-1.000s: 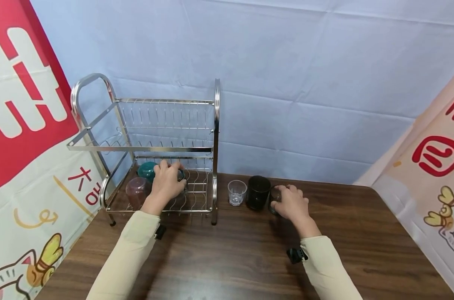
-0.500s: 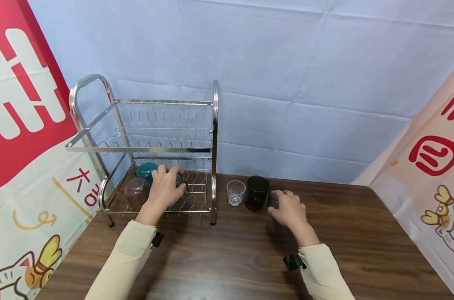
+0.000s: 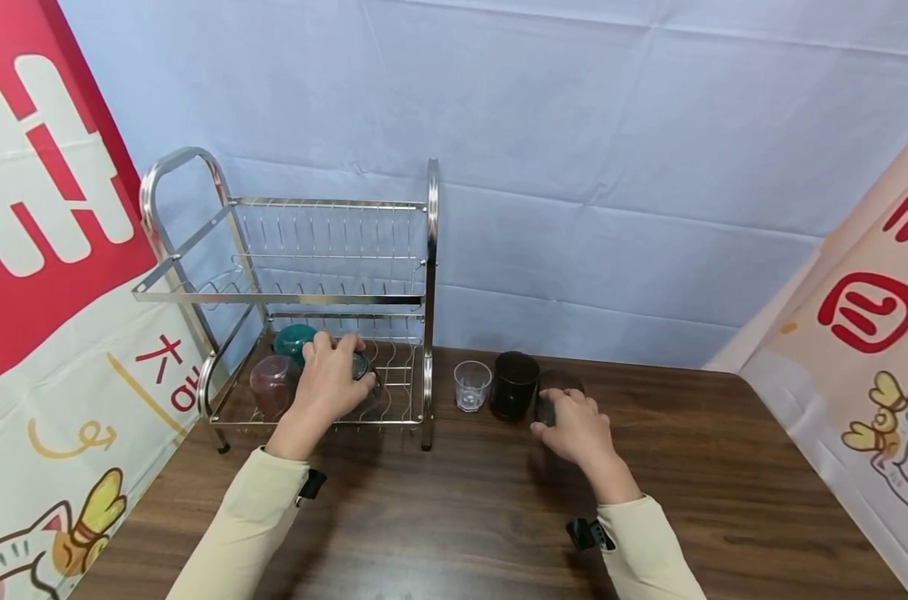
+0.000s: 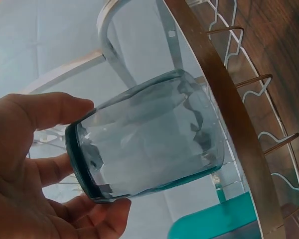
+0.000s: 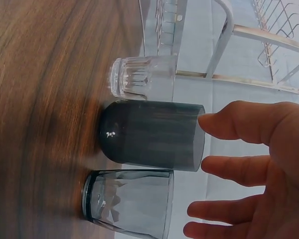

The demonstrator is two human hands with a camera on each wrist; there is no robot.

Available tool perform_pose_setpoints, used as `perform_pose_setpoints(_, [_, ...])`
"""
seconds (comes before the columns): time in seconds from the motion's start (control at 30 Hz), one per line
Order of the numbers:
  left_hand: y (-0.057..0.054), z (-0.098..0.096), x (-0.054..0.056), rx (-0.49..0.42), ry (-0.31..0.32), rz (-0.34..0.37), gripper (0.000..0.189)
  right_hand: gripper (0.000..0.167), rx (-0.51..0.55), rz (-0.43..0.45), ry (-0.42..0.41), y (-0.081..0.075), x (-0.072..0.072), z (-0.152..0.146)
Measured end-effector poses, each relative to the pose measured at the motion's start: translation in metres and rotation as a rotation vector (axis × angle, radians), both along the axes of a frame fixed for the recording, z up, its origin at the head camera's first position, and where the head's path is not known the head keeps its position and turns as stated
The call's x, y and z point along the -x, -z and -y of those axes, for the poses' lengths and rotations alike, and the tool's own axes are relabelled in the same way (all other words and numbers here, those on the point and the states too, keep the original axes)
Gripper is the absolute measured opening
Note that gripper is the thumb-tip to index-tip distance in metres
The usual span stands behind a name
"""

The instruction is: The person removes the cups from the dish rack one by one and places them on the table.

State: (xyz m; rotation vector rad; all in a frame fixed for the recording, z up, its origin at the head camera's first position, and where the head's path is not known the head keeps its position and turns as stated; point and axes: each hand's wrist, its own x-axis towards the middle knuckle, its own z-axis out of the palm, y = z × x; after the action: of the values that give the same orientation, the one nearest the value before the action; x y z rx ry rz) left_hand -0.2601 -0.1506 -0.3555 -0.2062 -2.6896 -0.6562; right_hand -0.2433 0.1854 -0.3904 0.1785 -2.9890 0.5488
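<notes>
My left hand [image 3: 328,379] holds an upside-down bluish drinking glass [image 4: 149,134] by its base, low over the lower rack shelf. In the left wrist view, thumb and fingertips lie on opposite sides of that base. My right hand [image 3: 580,429] has its fingers spread and relaxed, with nothing between them. It overlaps an upright grey glass [image 5: 132,201] in the head view, while the right wrist view shows the fingers apart from its rim. Beside that glass stand a black cup [image 3: 514,385], its rim close to my right thumb, and a small clear glass [image 3: 472,385].
A two-tier metal dish rack [image 3: 334,298] stands at the left; its upper tier overhangs the lower shelf. A teal cup [image 3: 295,342] and a pinkish glass [image 3: 272,385] stand on that shelf. A pale cloth [image 3: 649,208] hangs behind the wooden table [image 3: 454,508].
My left hand and the bluish glass have come down a little. My right hand has drawn back from the grey glass and its fingers have loosened.
</notes>
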Motion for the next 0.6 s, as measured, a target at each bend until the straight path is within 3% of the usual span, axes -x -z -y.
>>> perform_pose_setpoints(0.17, [-0.003,-0.002,-0.004,0.012,-0.010,0.022,0.039,0.051,-0.005,0.006,-0.006,0.000,-0.003,0.002])
perform_pose_setpoints(0.37, [-0.007,-0.006,-0.011,-0.011,0.031,0.034,0.040,0.051,0.011,0.032,-0.026,0.001,-0.007,0.003])
perform_pose_setpoints(0.6, [-0.007,-0.011,-0.019,-0.001,0.049,-0.012,0.038,0.050,0.019,0.034,-0.050,0.003,-0.012,0.005])
